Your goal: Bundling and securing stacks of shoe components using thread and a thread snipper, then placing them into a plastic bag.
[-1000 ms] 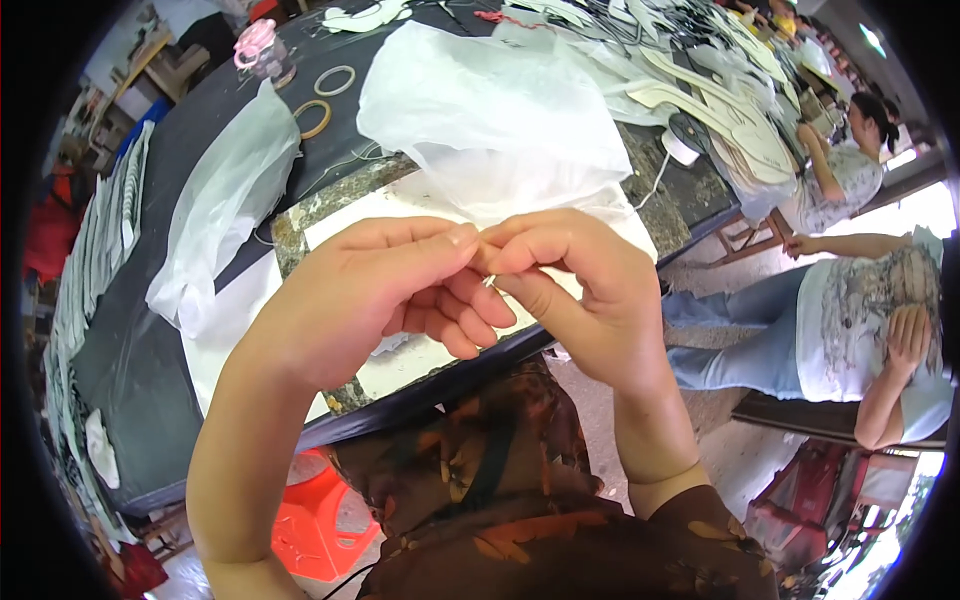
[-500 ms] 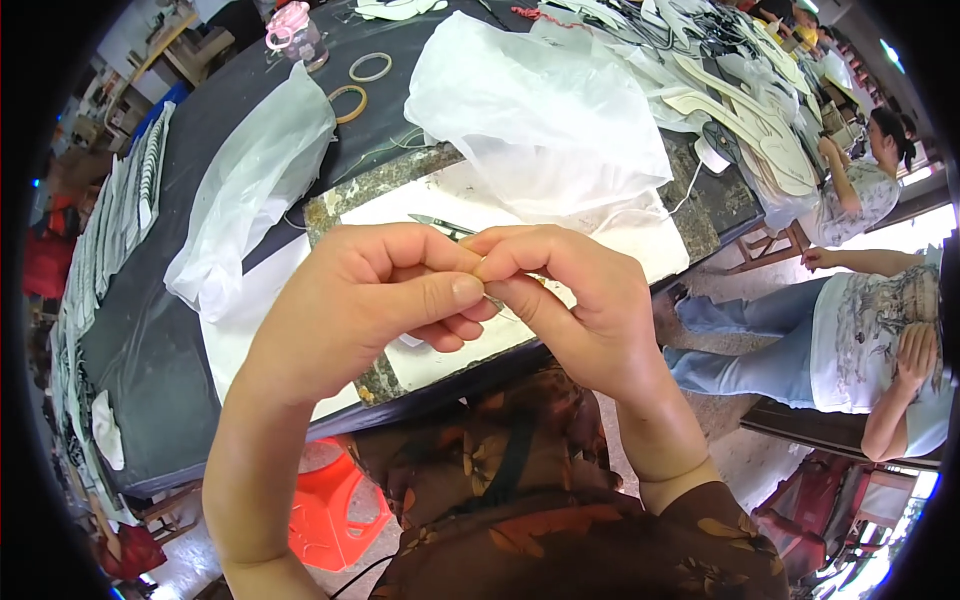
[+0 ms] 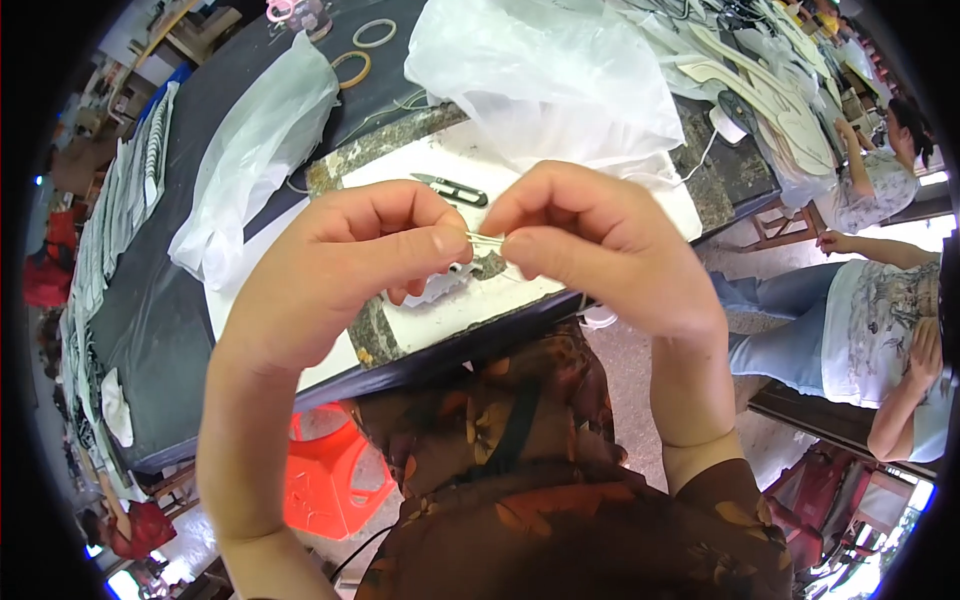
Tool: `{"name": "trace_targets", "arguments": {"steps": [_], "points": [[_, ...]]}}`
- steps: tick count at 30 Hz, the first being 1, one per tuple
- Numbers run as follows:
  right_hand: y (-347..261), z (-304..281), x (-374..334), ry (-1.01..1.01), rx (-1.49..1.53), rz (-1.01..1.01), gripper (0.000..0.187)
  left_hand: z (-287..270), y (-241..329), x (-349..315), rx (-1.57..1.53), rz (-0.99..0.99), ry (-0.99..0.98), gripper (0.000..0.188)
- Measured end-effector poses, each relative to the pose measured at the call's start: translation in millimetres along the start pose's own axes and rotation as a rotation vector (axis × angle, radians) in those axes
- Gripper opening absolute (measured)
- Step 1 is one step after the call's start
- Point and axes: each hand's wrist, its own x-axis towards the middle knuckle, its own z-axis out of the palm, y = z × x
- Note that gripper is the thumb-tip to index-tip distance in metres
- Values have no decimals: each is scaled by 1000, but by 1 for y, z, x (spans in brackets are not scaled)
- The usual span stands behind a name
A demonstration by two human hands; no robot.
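Observation:
My left hand and my right hand meet over the front of the work board, each with thumb and fingers pinched together. Between their fingertips runs a short length of pale doubled cord, held at both ends. A thin strand hangs below my right hand. Just beyond the fingers lies a pair of black thread snips on white paper. Under my left fingers sits a small white ruffled piece, partly hidden by the hand.
Translucent plastic sheets cover the board's far side. Another plastic bag, tape rolls and a pink-lidded jar lie left. A white thread spool and cut pieces are right. Two people stand beyond; a red stool is below.
My hands have drawn apart, my right hand moving rightward, and the cord now shows between them. Both hands sit slightly higher in view, and the snips and white ruffled piece are more visible.

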Motion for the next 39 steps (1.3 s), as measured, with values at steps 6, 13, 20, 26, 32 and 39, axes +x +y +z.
{"name": "trace_targets", "arguments": {"steps": [6,13,20,26,32,39], "points": [[35,41,14,328,332,-167,7,47,-45,-10,-892,445,45,17],[41,69,-6,301,-114,-259,8,32,-67,-4,414,583,577,11],[34,58,-10,92,-27,-109,13,-3,-67,-24,964,764,291,7],[45,52,-4,46,-140,-119,19,-11,-79,-40,774,444,121,18],[55,72,-8,79,-143,-29,13,-1,-91,-49,350,257,146,23],[83,91,-8,270,-230,-279,7,29,-114,-50,-127,148,384,23]]}}
